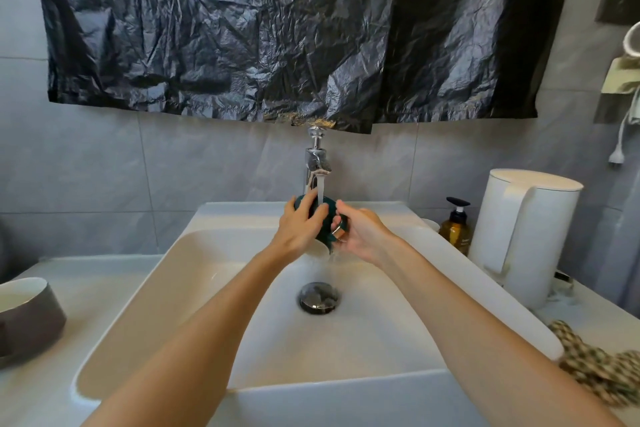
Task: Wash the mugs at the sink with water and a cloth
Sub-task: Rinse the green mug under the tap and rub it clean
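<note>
Below the fingers, wide room is being left by the white sink (381,340), its rims lying well apart from both hands. Between the fingers, a dark green mug (327,230) with a white inside is being held tilted, mouth downward, under water (320,189) running from the tap (317,163). Its body is being gripped by the left hand (299,230), its handle by the right hand (360,236).

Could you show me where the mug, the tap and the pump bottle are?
mug (327,230), head view, dark green side.
tap (314,158), head view, chrome body above the spout.
pump bottle (456,234), head view, amber body.
</note>
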Available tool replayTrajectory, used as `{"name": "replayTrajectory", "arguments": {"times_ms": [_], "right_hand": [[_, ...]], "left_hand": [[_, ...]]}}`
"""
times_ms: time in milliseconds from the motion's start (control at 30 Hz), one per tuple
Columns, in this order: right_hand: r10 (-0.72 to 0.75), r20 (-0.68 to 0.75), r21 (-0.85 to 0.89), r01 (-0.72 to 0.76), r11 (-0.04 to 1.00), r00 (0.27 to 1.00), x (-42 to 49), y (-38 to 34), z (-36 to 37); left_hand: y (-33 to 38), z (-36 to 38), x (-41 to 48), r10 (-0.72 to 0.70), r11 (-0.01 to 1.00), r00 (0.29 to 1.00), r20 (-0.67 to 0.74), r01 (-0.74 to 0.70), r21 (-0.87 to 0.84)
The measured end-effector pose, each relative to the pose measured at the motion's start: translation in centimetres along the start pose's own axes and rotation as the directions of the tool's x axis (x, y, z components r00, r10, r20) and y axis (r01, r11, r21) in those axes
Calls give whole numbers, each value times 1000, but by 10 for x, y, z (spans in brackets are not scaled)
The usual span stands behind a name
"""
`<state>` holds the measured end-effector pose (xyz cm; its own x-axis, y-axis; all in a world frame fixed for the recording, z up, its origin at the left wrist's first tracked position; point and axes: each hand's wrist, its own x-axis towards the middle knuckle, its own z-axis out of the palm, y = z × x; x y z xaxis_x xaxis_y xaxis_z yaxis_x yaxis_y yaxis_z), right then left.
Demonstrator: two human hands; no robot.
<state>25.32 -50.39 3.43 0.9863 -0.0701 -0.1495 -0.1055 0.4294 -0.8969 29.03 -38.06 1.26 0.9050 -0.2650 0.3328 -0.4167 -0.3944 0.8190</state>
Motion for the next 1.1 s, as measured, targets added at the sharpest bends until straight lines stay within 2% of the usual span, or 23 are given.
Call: {"name": "replayTrajectory", "arguments": {"times_ms": [133,200,267,400,467,500,567,600,667,700,800,933,1033,1100], "right_hand": [[-10,19,-33,10,999,1000,2,6,5],[-16,27,-49,18,999,999,2,7,6],[-22,30,-67,24,997,999,1,6,6],[-27,41,-116,31,993,999,-1,10,8],[-53,8,-131,54,990,999,2,13,11],[-71,-16,-119,69,990,997,4,13,13],[-100,-61,-56,97,994,993,7,11,14],[-108,-72,-29,106,994,992,7,10,13],[-106,-61,-22,105,994,993,6,10,11],[-103,-49,-30,101,994,994,4,11,11],[-102,-29,-87,99,991,994,0,16,12],[-139,-36,-113,134,985,990,-2,18,14],[-155,-98,-16,154,988,983,-3,14,13],[-172,-128,38,178,983,977,-5,11,11]], "left_hand": [[-14,3,0,67,970,988,-137,-33,239],[-14,5,-1,89,958,978,-189,-32,284],[-11,8,-2,106,959,968,-228,-40,279],[-7,10,3,135,984,926,-352,-83,160],[-11,12,3,179,970,929,-324,-112,215],[-14,14,2,223,946,933,-282,-137,294],[-22,19,-1,360,840,918,-168,-240,486],[-22,21,-2,400,808,906,-137,-277,520],[-19,23,-1,392,839,898,-201,-260,478],[-16,22,1,350,880,900,-260,-221,421],[-4,7,6,86,992,918,-387,-41,122],[-8,-2,4,-126,989,937,-326,95,-110],[-4,-3,4,-409,887,904,-123,363,-284],[4,-8,-1,-534,712,840,97,508,-485]]}}
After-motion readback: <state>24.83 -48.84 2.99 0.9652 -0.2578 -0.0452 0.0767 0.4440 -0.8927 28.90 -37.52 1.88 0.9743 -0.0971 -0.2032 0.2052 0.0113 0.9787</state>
